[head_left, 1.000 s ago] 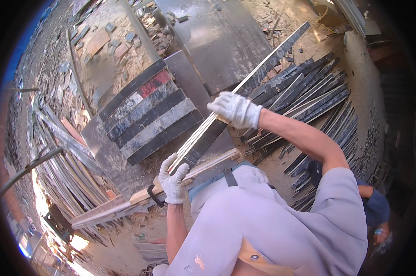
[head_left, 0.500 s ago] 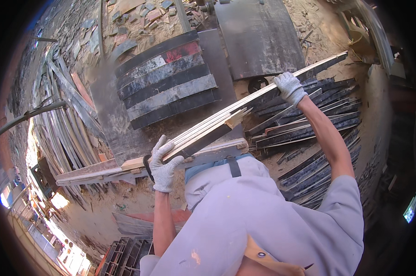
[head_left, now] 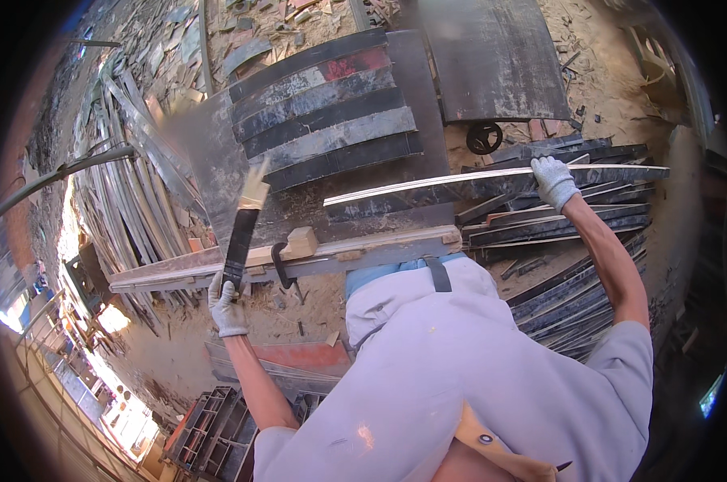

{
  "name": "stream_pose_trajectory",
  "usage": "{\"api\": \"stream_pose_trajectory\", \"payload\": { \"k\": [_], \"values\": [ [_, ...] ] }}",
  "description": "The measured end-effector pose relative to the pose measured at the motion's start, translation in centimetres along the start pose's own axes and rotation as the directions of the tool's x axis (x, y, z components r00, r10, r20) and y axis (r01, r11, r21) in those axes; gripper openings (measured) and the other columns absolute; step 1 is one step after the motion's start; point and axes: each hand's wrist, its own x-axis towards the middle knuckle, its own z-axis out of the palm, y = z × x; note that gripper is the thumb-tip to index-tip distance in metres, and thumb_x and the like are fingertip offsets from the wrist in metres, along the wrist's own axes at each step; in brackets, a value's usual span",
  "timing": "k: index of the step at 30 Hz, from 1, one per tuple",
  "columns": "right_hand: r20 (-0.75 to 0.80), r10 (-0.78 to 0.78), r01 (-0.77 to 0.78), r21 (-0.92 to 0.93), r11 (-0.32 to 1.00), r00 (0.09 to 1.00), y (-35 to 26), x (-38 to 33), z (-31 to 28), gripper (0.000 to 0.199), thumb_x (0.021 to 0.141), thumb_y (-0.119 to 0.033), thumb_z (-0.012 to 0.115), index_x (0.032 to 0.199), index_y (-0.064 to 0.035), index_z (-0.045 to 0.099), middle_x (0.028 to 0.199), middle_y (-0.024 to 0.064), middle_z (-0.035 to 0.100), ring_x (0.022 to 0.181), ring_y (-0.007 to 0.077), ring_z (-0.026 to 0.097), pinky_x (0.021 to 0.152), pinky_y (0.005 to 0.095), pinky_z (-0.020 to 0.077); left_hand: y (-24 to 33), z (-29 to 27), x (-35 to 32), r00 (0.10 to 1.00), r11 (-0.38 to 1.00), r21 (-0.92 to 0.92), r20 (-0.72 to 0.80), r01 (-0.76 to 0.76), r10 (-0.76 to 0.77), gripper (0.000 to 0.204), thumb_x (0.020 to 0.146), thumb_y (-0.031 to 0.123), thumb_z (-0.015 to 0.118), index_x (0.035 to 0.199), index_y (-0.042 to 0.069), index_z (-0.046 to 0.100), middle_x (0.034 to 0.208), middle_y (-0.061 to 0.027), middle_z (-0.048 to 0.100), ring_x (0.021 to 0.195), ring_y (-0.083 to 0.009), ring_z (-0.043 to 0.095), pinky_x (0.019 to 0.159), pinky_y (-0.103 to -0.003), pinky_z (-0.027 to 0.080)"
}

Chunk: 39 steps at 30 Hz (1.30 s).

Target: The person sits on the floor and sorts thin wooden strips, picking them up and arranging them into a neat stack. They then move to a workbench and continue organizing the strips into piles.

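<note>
My right hand (head_left: 554, 182), in a pale knit glove, grips a long dark plywood strip (head_left: 452, 186) with a light edge. Its left end reaches over the dark table panel (head_left: 363, 225), and its right part passes above a strip pile. In my gloved left hand (head_left: 229, 307) is a short black plywood offcut (head_left: 240, 241), held by its lower end. The offcut stands steeply, its pale splintered end up. Just right of it, a black clamp (head_left: 281, 267) sits on a wooden rail (head_left: 363, 251) with a pale wood block (head_left: 302, 242).
Several dark and grey strips (head_left: 327, 132) lie side by side on the panel. Beyond is a large dark board (head_left: 496, 68); a black handwheel (head_left: 484, 138) sits below it. Stacked strips (head_left: 580, 217) fill the right side, long thin offcuts (head_left: 138, 201) the left. Scraps cover the far ground.
The strips have come apart: the splintered offcut is now in my left hand, moved left past the clamp. My right hand has moved right with the long strip, which lies more level.
</note>
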Motion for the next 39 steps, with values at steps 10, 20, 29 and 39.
{"api": "stream_pose_trajectory", "payload": {
  "k": [10, 20, 29, 39],
  "values": [
    [0.177, 0.003, -0.008, 0.025, 1.0, 0.984, -7.1, 0.4, 2.0, 0.029, 0.079, -0.009, 0.072, 0.106, -0.0076, 0.061, 0.099, 0.016, 0.069, 0.099, 0.0347, 0.069, 0.083, 0.047, 0.0559, -7.1, 3.0, 11.3, 0.819, 0.974, -0.221, -0.547, 0.056, -0.172, 0.031, 0.096, 0.007, 0.076, 0.125, 0.01, 0.066, 0.1, -0.0071, 0.072, 0.083, -0.0197, 0.067, 0.068, -0.035, 0.065],
    [0.158, 0.007, 0.0, -0.044, 0.999, 0.987, -9.6, 0.8, 3.4, 0.012, 0.089, -0.016, 0.067, 0.099, -0.0112, 0.067, 0.093, 0.0125, 0.073, 0.091, 0.0319, 0.073, 0.075, 0.0487, 0.0571, -6.7, 21.9, 1.2, 0.663, 0.047, 0.757, 0.54, -0.652, 0.518, 0.057, 0.096, 0.033, 0.074, 0.143, 0.006, 0.059, 0.146, -0.018, 0.057, 0.139, -0.0395, 0.05, 0.12, -0.051, 0.037],
    [0.177, 0.035, -0.033, -0.014, 0.999, 0.984, -11.8, -1.3, 3.4, 0.009, 0.091, -0.018, 0.064, 0.097, -0.0126, 0.069, 0.092, 0.0122, 0.075, 0.088, 0.0325, 0.074, 0.073, 0.0527, 0.0566, -15.3, 24.6, -4.5, 0.502, 0.057, 0.501, 0.843, -0.864, 0.194, 0.04, 0.093, 0.028, 0.07, 0.127, 0.009, 0.064, 0.121, -0.014, 0.066, 0.115, -0.0355, 0.06, 0.108, -0.053, 0.045],
    [-0.014, 0.118, -0.118, -0.082, 0.99, 0.993, -13.7, -2.0, 3.7, 0.011, 0.091, -0.017, 0.062, 0.099, -0.0099, 0.064, 0.098, 0.0116, 0.064, 0.094, 0.0293, 0.065, 0.076, 0.0471, 0.051, -15.9, 25.4, -4.9, 0.5, 0.016, 0.528, 0.794, -0.849, 0.346, 0.023, 0.093, 0.026, 0.072, 0.112, 0.012, 0.068, 0.106, -0.0093, 0.068, 0.102, -0.0321, 0.063, 0.092, -0.048, 0.049]
  ]
}}
